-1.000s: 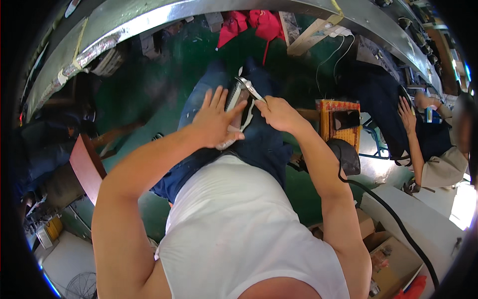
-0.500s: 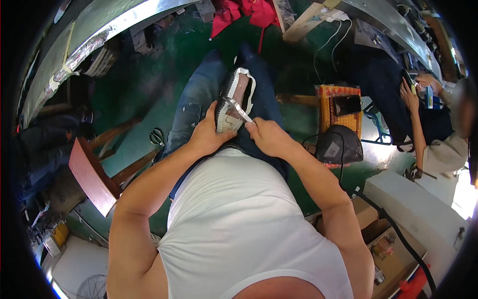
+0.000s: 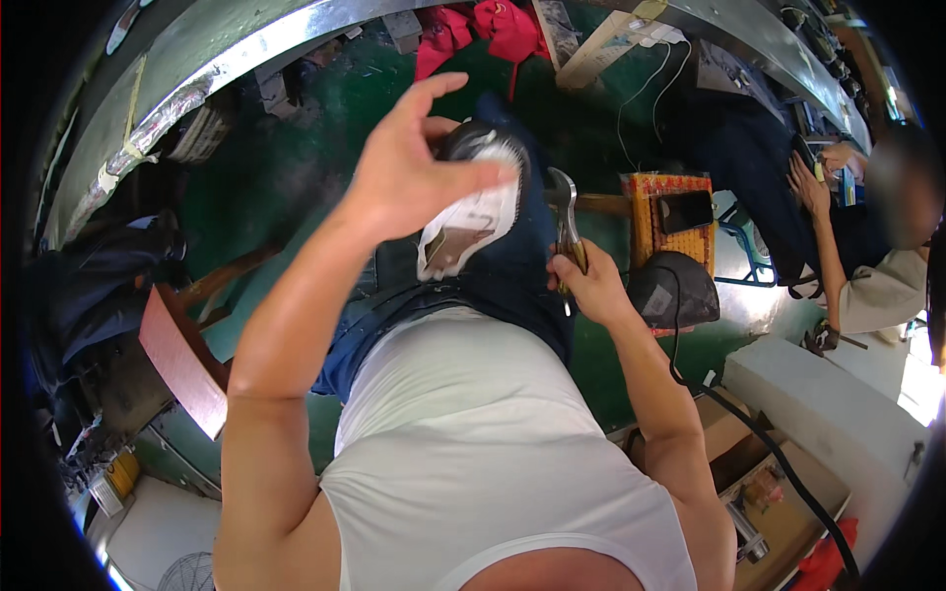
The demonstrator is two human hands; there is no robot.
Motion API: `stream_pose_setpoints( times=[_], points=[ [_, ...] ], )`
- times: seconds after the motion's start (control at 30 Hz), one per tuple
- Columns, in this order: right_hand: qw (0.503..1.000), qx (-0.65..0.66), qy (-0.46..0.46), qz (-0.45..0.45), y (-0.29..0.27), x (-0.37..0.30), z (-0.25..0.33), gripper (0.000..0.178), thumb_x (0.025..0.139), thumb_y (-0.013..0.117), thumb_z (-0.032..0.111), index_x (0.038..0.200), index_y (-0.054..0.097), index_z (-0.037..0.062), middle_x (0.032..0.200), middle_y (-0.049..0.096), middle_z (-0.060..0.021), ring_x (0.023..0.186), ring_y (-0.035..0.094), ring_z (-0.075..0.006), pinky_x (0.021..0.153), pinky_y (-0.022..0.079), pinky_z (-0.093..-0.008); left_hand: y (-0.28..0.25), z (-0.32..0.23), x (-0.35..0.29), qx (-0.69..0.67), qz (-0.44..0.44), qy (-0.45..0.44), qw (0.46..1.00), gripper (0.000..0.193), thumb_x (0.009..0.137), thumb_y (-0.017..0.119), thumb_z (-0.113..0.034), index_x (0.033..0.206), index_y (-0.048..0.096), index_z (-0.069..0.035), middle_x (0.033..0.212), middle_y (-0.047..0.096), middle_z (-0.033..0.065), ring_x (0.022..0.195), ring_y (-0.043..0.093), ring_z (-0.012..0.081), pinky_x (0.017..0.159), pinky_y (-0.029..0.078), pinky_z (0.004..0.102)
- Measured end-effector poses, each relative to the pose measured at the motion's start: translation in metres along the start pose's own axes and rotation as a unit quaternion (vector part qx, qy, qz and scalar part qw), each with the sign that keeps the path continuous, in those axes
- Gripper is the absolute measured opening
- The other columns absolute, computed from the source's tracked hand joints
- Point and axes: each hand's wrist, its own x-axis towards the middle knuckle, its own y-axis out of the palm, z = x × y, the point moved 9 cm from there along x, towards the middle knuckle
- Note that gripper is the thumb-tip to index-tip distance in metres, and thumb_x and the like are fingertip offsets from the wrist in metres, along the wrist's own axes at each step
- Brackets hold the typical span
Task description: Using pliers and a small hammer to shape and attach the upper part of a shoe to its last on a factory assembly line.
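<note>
The left hand [image 3: 409,167] is raised over the lap, fingers spread and curled round the far end of a white shoe [image 3: 473,212], which hangs sole-side toward the camera. Just right of it, the right hand [image 3: 591,286] is closed round the handles of metal pincers [image 3: 564,222], their head pointing away and close to the shoe's right edge. Green floor [image 3: 296,167] lies open to the far left; a small woven stool [image 3: 675,212] and a dark bag [image 3: 675,291] crowd the right.

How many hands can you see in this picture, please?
3: left hand raised on the shoe, right hand gripping pliers, a co-worker's hand far right. Others may be hidden.
</note>
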Motion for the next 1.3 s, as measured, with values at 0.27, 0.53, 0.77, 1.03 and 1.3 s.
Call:
stream_pose_setpoints(
  times=[0.27, 0.53, 0.77, 1.03, 1.3],
  points=[
    [0.95, -0.268, -0.014, 0.16, 0.019, -0.019, 0.036, 0.032, 0.089, 0.062, 0.015, 0.117, 0.057, -0.0004, 0.079, 0.059, -0.0178, 0.076, 0.061, -0.0328, 0.072, 0.048, -0.041, 0.06, 0.205, -0.041, -0.108, 0.077, -0.169, 0.977, 0.056, 0.107, 0.03, -0.042, 0.147, 0.042, -0.004, 0.144, 0.049, 0.0156, 0.135, 0.044, 0.0226, 0.112, 0.031, 0.0313],
    [0.855, -0.463, -0.01, 0.232, 0.039, 0.005, 0.065, 0.029, 0.09, 0.06, 0.02, 0.107, 0.059, -0.0037, 0.092, 0.065, -0.0214, 0.086, 0.064, -0.0393, 0.08, 0.051, -0.0436, 0.07, 0.174, -0.066, 0.081, 0.083, -0.068, 0.991, 0.058, 0.106, 0.033, -0.034, 0.15, 0.027, 0.003, 0.147, 0.04, 0.0272, 0.137, 0.039, 0.0378, 0.114, 0.029, 0.0383],
    [0.814, -0.405, 0.23, 0.347, 0.025, 0.02, 0.068, 0.032, 0.092, 0.059, 0.028, 0.091, 0.061, -0.0036, 0.075, 0.064, -0.0138, 0.075, 0.066, -0.0262, 0.07, 0.052, -0.0394, 0.069, 0.169, -0.053, 0.091, 0.121, -0.018, 0.988, 0.066, 0.103, 0.038, -0.034, 0.151, 0.019, 0.006, 0.148, 0.034, 0.0312, 0.139, 0.032, 0.0431, 0.116, 0.026, 0.0412],
    [0.762, -0.569, -0.124, 0.283, 0.018, 0.073, 0.028, 0.025, 0.088, 0.066, 0.029, 0.095, 0.064, 0.0048, 0.084, 0.068, -0.017, 0.08, 0.066, -0.036, 0.071, 0.052, -0.046, 0.066, 0.181, -0.048, 0.026, 0.153, 0.014, 0.988, 0.083, 0.099, 0.047, -0.045, 0.154, 0.006, 0.001, 0.149, 0.029, 0.0304, 0.138, 0.033, 0.0427, 0.116, 0.023, 0.042],
    [0.878, -0.392, -0.175, 0.213, 0.01, 0.063, 0.02, 0.032, 0.083, 0.07, 0.022, 0.108, 0.06, 0.0055, 0.092, 0.066, -0.0149, 0.086, 0.065, -0.0364, 0.078, 0.052, -0.0434, 0.071, 0.183, -0.036, 0.002, 0.182, -0.019, 0.983, 0.106, 0.084, 0.072, -0.048, 0.156, 0.008, -0.005, 0.147, 0.034, 0.0261, 0.137, 0.036, 0.0385, 0.114, 0.029, 0.0416]
  ],
)
